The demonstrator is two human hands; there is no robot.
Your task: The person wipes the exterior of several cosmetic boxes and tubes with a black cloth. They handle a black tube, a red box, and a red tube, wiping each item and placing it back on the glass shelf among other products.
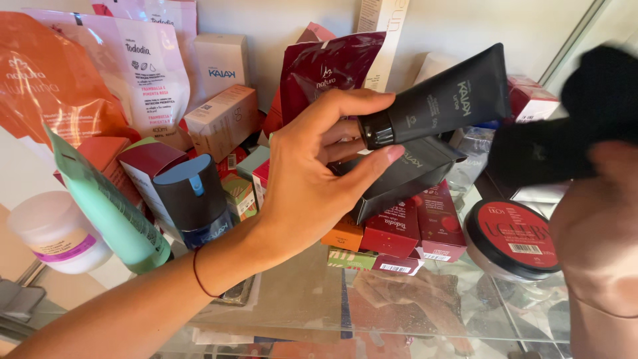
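black tube [442, 100] pinched by left hand [312, 179]; right hand [598, 219] blurred, grip unclear, at black cloth [571, 133].

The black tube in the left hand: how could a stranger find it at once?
Look at the crowded glass shelf. Above its middle, the left hand grips a black tube by its cap, beside a black box. It alone is lifted and points up to the right.

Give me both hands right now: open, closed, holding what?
Left hand: closed on the cap end of the black tube, fingers pinching it.
Right hand: closed on a black cloth; grip itself blurred.
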